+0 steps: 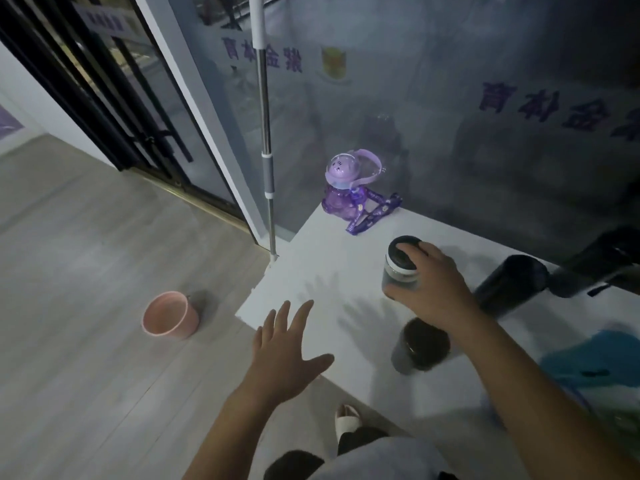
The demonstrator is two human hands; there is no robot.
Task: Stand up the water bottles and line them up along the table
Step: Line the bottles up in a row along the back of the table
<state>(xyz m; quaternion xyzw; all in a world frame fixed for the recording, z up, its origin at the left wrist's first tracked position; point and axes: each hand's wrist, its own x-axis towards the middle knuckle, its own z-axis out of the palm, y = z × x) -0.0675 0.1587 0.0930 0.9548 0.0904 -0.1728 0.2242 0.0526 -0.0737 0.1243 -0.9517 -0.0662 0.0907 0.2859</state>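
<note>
A purple child's bottle (341, 195) with a domed lid and a strap stands upright at the far left corner of the white table (311, 271). My right hand (433, 285) grips a dark bottle with a white band and black cap (400, 263), held upright over the table. Below that hand a grey bottle with a dark lid (419, 346) stands on the table. To the right a dark blue bottle (509, 285) lies tilted, and another dark bottle (595, 268) lies beside it. My left hand (287, 351) hovers open, fingers spread, over the table's left edge.
A glass wall runs along the table's far side. A mop handle (265, 133) leans at the table's left corner. A pink bucket (169, 315) sits on the wooden floor to the left. A blurred blue thing (595, 362) lies at the right edge.
</note>
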